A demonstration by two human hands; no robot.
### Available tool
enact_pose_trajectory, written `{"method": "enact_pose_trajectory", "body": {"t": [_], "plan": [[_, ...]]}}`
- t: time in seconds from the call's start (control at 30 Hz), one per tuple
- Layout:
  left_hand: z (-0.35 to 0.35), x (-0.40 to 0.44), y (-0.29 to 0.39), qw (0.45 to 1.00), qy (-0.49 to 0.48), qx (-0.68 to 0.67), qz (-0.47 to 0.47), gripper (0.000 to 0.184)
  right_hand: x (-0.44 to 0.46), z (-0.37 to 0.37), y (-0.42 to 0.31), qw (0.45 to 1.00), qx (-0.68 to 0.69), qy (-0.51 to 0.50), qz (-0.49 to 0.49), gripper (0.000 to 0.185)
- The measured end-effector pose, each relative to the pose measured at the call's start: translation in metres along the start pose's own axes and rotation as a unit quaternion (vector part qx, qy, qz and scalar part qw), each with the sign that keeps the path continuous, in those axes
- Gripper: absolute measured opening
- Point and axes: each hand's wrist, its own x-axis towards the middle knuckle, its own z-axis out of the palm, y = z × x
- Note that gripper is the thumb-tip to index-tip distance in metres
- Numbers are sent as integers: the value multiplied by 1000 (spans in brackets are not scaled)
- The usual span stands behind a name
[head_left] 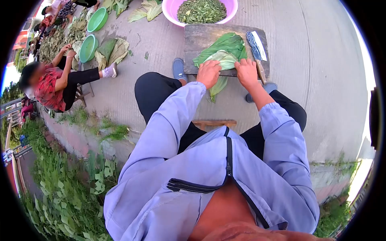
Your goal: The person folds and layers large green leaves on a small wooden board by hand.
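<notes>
A stack of large green leaves, with a paler leaf on top, lies on a dark wooden cutting board. My left hand has its fingers bent over the near left edge of the leaves. At the near right edge, my right hand grips them too, thumb toward the left. A leaf end hangs over the board's near edge between my hands. Just right of my right hand, a knife with a patterned blade and wooden handle rests on the board.
Beyond the board stands a pink basin of chopped greens. To the left, a seated person works near two green basins and piled leaves. Part of a wooden stool shows between my legs. Plants border the concrete.
</notes>
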Motion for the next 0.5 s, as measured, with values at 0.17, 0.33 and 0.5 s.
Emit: {"method": "enact_pose_trajectory", "body": {"t": [0.17, 0.33, 0.5], "plan": [[-3, 5, 2, 999, -27, -23, -27, 31, -6, -5, -1, 1000, 11, -19, 10, 17], [0, 7, 3, 1000, -10, -4, -23, 33, -6, -6, 0, 998, 40, -36, 26, 20], [5, 10, 2, 1000, 24, 8, -12, 25, -8, -6, 1, 999, 47, 1, 14, 18]]}}
